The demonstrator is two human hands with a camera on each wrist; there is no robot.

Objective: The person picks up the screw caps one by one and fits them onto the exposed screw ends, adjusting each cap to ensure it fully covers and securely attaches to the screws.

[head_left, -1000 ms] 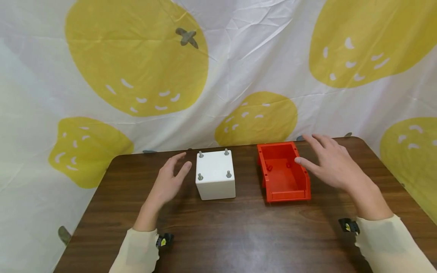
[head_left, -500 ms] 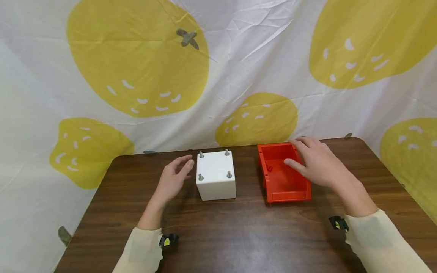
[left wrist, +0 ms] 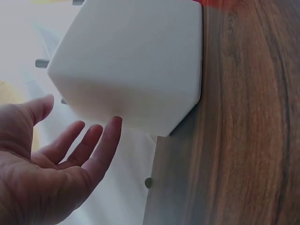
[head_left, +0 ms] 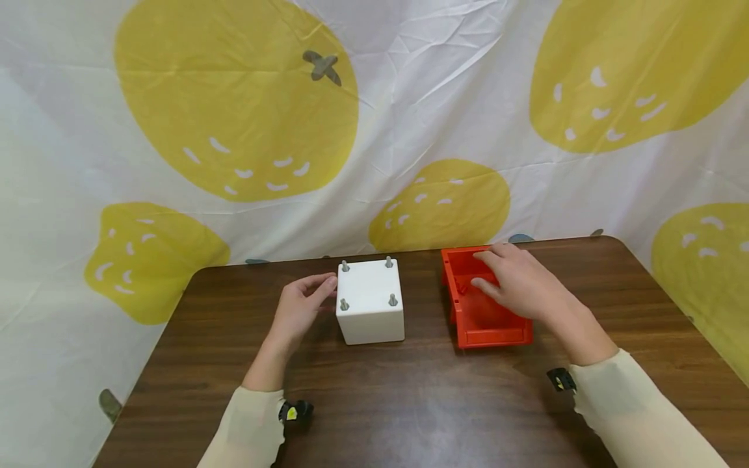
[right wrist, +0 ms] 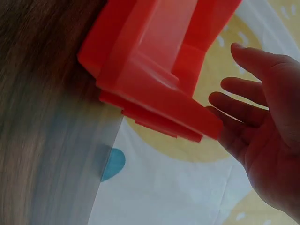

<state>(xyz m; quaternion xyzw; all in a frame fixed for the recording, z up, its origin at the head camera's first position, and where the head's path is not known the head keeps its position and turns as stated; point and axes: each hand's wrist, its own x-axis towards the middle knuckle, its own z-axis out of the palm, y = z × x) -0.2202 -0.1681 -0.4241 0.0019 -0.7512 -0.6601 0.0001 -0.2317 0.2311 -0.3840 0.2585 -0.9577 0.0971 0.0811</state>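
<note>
A white block stands on the wooden table with a threaded metal stud at each top corner. My left hand is at its left side, fingertips right at the side face; the left wrist view shows the fingers loosely bent, thumb apart. To the block's right lies a red open-fronted bin holding small red pieces. My right hand hovers over the bin's right wall with fingers spread and nothing between them. In the right wrist view the bin's wall shows beside the loosely curved fingers.
The dark wooden table has its far edge close behind the block and the bin. Behind it hangs a white cloth printed with yellow fruit. Each sleeve cuff carries a small black wrist camera.
My left hand has moved right, up to the block's side. My right hand has moved left from beside the bin to over it. The block and bin have stayed in place.
</note>
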